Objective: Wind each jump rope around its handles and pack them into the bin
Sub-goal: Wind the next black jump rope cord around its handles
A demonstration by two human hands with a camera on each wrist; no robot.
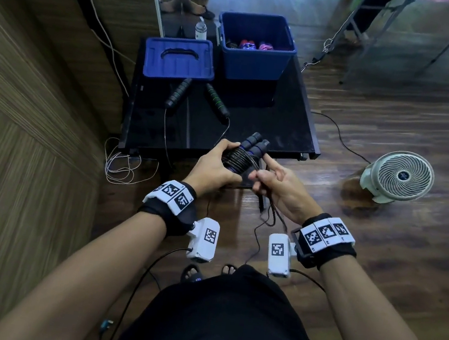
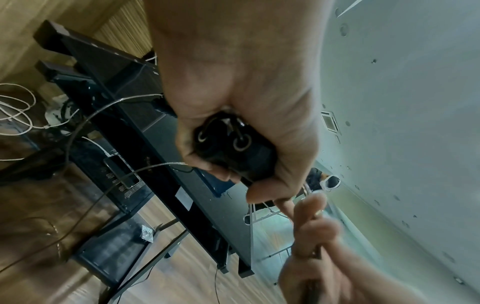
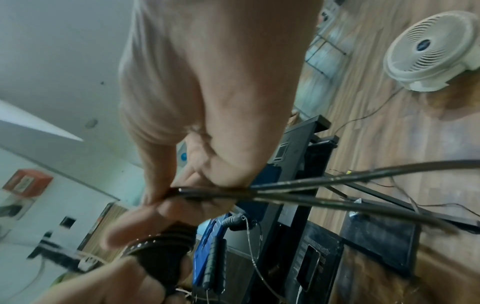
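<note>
I am standing at the near edge of a low black table [image 1: 268, 112] with a glossy top, set on dark wood-plank flooring [image 1: 395, 121]. My left hand [image 1: 214, 165] is wrapped around a pair of blue-and-black jump rope handles [image 1: 254, 143] held side by side, with black cord [image 1: 237, 158] coiled tightly round them. My right hand [image 1: 278, 182] pinches the loose end of that cord between thumb and curled fingers, index finger stretched toward the coil; the slack hangs below the wrist.

On the table, a second jump rope [image 1: 199, 95] lies unwound, its two black handles splayed apart in a V, its thin cord trailing off the near edge. Behind it sits the blue bin lid [image 1: 179, 58], flat, handle up. To its right stands the open blue bin [image 1: 255, 45], with several wound ropes in red, blue and pink at the bottom.

A wood-grain panelled wall [image 1: 28, 87] runs along my left, white cable [image 1: 121, 164] looped at its foot. A white floor fan [image 1: 399, 177] sits on the planks to the right. A small bottle [image 1: 201, 28] stands behind the lid.
</note>
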